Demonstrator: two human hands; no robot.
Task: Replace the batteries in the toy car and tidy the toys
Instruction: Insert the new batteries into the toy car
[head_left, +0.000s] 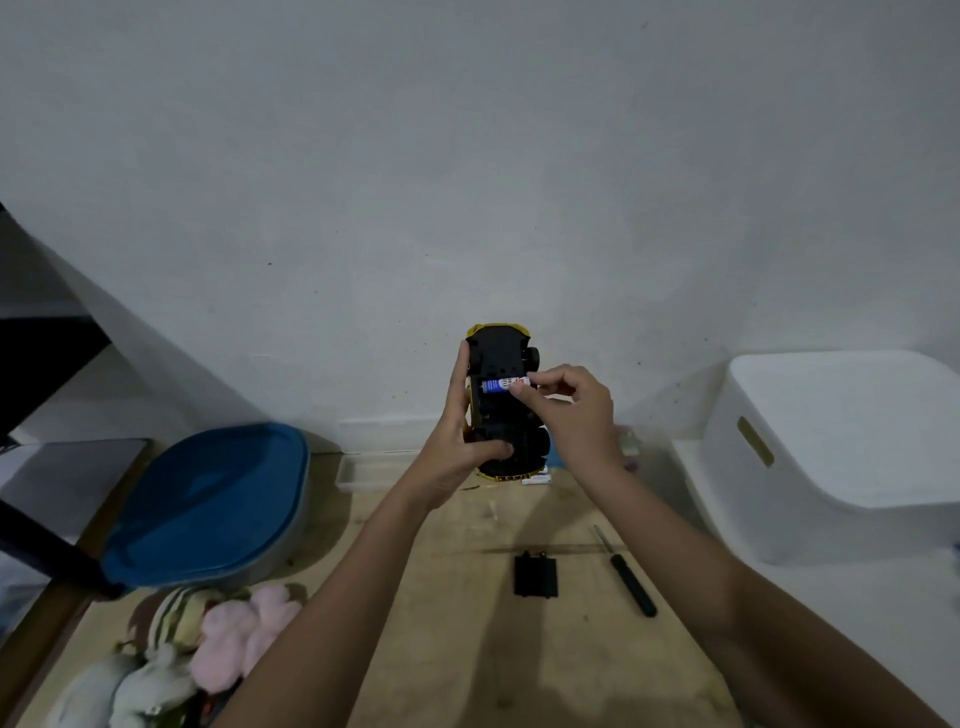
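Mostly I can't see inside the toy car (500, 358).
My left hand (457, 447) grips it; my right hand (571, 410) pinches a battery (500, 386).

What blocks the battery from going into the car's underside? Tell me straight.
Nothing visible does. The right hand pinches the battery right against the upturned toy car's underside, which the left hand holds. The black cover lies off on the table.

A: Any writing legible here?
B: None. The battery (501, 386) at the toy car (497, 358) has a blue, white and red label, but its print is too blurred.
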